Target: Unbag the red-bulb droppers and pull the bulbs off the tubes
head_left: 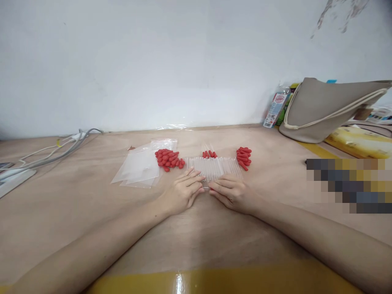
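My left hand [187, 190] and my right hand [231, 192] meet just in front of a row of clear thin tubes [211, 166]. A short length of clear tube [206, 188] shows between the two sets of fingertips, pinched by my left hand. A bit of red at my right fingertips looks like a red rubber bulb [211, 189], mostly covered by the fingers. Loose red rubber bulbs lie in a left pile [168, 158] and a right pile [243, 157]. Behind the row lie several clear droppers with red bulbs [210, 154], their thin tips pointing toward the wall.
Translucent plastic bags [137, 165] lie flat left of the bulbs. Cables [61, 152] run along the far left. A grey drawstring bag [324, 108], a bottle [277, 107] and a yellow packet [357, 141] stand at the right by the wall [183, 61]. Brown paper covers the table [147, 245].
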Motion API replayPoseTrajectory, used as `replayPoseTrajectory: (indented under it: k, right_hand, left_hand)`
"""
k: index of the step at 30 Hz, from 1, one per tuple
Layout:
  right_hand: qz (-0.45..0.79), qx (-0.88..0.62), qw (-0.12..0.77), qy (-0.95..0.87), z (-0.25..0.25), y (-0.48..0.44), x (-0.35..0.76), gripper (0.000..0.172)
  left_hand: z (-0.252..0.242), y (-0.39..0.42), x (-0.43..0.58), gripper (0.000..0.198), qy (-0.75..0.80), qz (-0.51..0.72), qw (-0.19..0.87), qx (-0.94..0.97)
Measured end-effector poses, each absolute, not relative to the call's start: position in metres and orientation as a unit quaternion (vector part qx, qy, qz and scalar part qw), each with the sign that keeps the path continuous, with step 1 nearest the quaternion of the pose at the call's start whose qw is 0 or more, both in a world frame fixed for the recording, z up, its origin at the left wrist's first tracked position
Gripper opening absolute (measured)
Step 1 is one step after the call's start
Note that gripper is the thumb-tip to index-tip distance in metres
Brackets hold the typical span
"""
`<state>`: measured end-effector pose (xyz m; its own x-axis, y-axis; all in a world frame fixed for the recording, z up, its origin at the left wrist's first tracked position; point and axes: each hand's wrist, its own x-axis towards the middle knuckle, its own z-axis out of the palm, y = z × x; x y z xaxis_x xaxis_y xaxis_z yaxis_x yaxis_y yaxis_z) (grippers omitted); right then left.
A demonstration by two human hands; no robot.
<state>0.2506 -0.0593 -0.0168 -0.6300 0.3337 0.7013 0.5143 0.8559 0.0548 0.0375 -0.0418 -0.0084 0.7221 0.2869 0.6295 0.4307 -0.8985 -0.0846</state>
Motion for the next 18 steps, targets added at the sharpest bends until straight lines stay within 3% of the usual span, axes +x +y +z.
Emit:
replayPoseTrajectory:
  k: [13,18]
  right_hand:
    - [-0.173,-0.209,0.380,-0.884,-0.015,-0.059,0.267,0.021]
    - [-0.112,-0.337,0.474,-0.806,-0.008,-0.047,0.281,0.014]
  left_hand:
    - [-0.007,-0.037,0.029,0.016,-0.209,-0.329,0.055,-0.919]
    - [-0.003,-0.025,0.016,0.017,-0.321,-0.393,0.063,-0.859]
